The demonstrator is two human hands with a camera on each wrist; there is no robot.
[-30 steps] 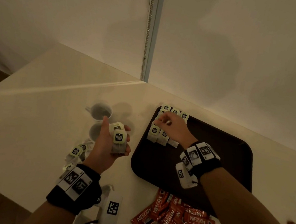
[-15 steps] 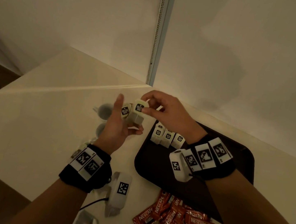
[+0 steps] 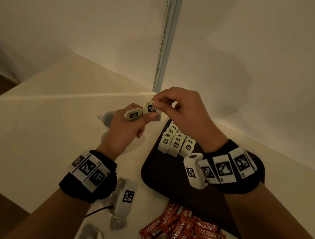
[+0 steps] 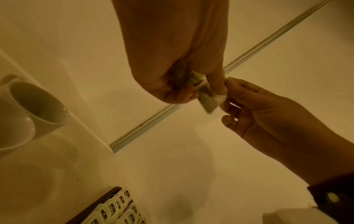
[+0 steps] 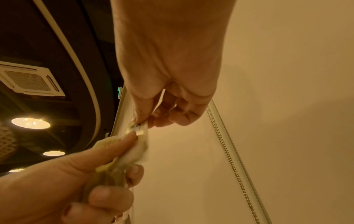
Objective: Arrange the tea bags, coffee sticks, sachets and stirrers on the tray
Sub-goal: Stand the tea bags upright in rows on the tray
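Observation:
Both hands are raised above the table, left of the dark tray (image 3: 166, 180). My left hand (image 3: 125, 129) grips a tea bag (image 3: 132, 114) with a pale green tag. My right hand (image 3: 181, 110) pinches the tag of a second tea bag (image 3: 151, 108) between thumb and forefinger, right beside the left hand. In the left wrist view the pinched tea bag (image 4: 207, 100) hangs between the left hand (image 4: 182, 84) and the right hand (image 4: 258, 115). Several tea bags (image 3: 176, 142) stand in rows at the tray's far left corner. Red coffee sticks (image 3: 183, 235) lie heaped on the table near the tray.
Two white cups (image 4: 28, 112) stand on the table left of the tray, mostly hidden behind my left hand in the head view. Loose tea bags (image 3: 89, 234) lie near the table's front edge. A wall with a bead chain (image 3: 164, 40) rises close behind.
My right hand left the tea bags on the tray, rose to my left hand and pinched one tea bag from it. The left hand lifted higher and toward the tray.

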